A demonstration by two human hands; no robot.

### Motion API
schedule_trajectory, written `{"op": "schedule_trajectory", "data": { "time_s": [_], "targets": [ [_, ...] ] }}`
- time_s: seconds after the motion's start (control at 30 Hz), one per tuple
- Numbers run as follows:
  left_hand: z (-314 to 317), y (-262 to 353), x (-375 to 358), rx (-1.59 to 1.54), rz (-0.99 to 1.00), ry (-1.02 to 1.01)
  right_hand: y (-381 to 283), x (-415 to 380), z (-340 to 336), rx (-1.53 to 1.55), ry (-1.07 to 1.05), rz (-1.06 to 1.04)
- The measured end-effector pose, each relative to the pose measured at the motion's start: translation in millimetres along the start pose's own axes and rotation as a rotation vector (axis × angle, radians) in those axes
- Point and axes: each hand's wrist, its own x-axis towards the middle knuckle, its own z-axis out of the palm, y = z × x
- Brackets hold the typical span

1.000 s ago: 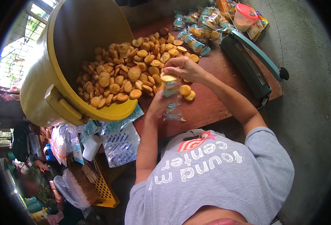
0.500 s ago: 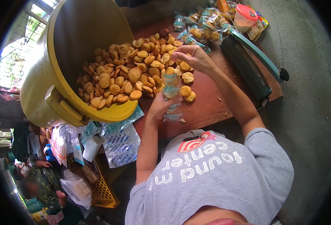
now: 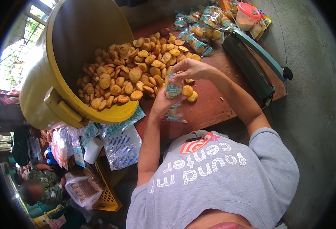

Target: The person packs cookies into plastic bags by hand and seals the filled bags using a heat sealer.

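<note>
Centrally, the left hand (image 3: 162, 104) is gripping a transparent, teal-printed packet (image 3: 173, 90) above the tabletop (image 3: 210, 103); the right hand (image 3: 190, 70) is bending at its top, grip indeterminable. Rightward, open red surface is extending toward a blue-handled device (image 3: 250, 70).

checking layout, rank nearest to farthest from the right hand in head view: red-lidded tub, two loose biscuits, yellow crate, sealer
1. Two loose biscuits, below the right hand
2. Sealer, to the right
3. Red-lidded tub, upper right
4. Yellow crate, lower left
</note>
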Motion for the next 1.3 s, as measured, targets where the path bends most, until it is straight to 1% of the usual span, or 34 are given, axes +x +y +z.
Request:
{"op": "schedule_trajectory", "data": {
  "time_s": [0.07, 0.13, 0.2, 0.23, 0.27, 0.3, 0.33, 0.4, 0.43, 0.47, 0.5, 0.53, 0.6, 0.67, 0.7, 0.77, 0.8, 0.87, 0.9, 0.93, 1.0, 1.03, 1.07, 1.13, 1.17, 1.23, 1.27, 1.3],
  "targets": [
    [1, 3, -1, -0.026, -0.007, 0.004, -4, -5, 0, -0.061, -0.015, -0.009],
    [1, 2, -1, -0.05, -0.015, 0.003, -14, -8, 2, -0.361, -0.055, 0.14],
    [-2, -3, 0, -0.174, -0.055, -0.037, -13, -6, 3, -0.36, -0.076, 0.144],
    [-4, -3, -1, -0.174, -0.057, -0.037, -9, -6, 5, -0.18, -0.007, 0.062],
    [-4, 2, -2, -0.243, -0.068, -0.038, -3, -6, 7, -0.002, 0.061, -0.019],
    [-4, 5, -3, -0.311, -0.077, -0.04, 13, 2, 9, 0.059, 0.276, -0.231],
    [-5, 6, -3, -0.313, -0.076, -0.04, 26, 6, 2, 0.058, 0.275, -0.23],
    [-7, 8, -4, -0.332, -0.045, -0.023, 39, 4, -16, -0.334, 0.49, -0.059],
    [-7, 7, -4, -0.331, -0.046, -0.025, 43, -2, -20, -0.603, 0.362, 0.2],
    [-7, 6, -3, -0.275, -0.001, -0.017, 46, -9, -13, -0.605, 0.367, 0.199],
    [-7, 3, -2, -0.22, 0.045, -0.009, 54, -19, 3, -0.808, 0.421, 0.241],
    [-8, 0, 0, -0.22, 0.047, -0.011, 65, -24, 12, -1.013, 0.473, 0.283],
    [-9, -5, 3, -0.138, 0.056, -0.024, 79, -26, 9, -1.0, 0.506, 0.241],
    [-7, -7, 3, -0.126, 0.035, -0.006, 84, -29, 4, -0.765, 0.453, 0.124],
    [-6, -8, 3, -0.111, 0.011, 0.007, 83, -29, 5, -0.765, 0.453, 0.124],
    [-7, -10, 5, -0.125, 0.005, -0.001, 80, -32, 11, -1.01, 0.394, 0.112],
    [-7, -12, 6, -0.139, 0.003, -0.005, 84, -32, 12, -1.011, 0.399, 0.115],
    [-9, -16, 10, -0.119, 0.003, -0.008, 91, -33, 15, -0.972, 0.357, 0.009],
    [-10, -17, 11, -0.098, 0.005, -0.005, 90, -34, 15, -0.886, 0.374, -0.045],
    [-10, -17, 11, -0.098, 0.005, -0.005, 89, -34, 14, -0.886, 0.374, -0.045],
    [-7, -15, 11, -0.049, 0.0, -0.008, 88, -31, 8, -0.647, 0.365, 0.051],
    [-6, -14, 11, -0.047, 0.0, -0.012, 91, -28, 1, -0.531, 0.44, -0.002],
    [-5, -15, 11, -0.013, 0.013, -0.005, 89, -25, -9, -0.531, 0.443, -0.002],
    [-3, -14, 12, 0.022, 0.027, 0.002, 74, -22, -27, 0.111, 0.547, -0.093],
    [-1, -13, 12, 0.052, 0.025, 0.009, 54, -25, -30, 0.111, 0.549, -0.093],
    [2, -11, 16, 0.085, 0.02, 0.004, 9, -32, -33, -0.145, 0.594, -0.197],
    [4, -10, 19, 0.126, 0.025, -0.004, 5, -32, -32, -0.146, 0.602, -0.194],
    [5, -10, 22, 0.169, 0.03, -0.012, 2, -33, -30, -0.213, 0.49, -0.201]
  ]
}}
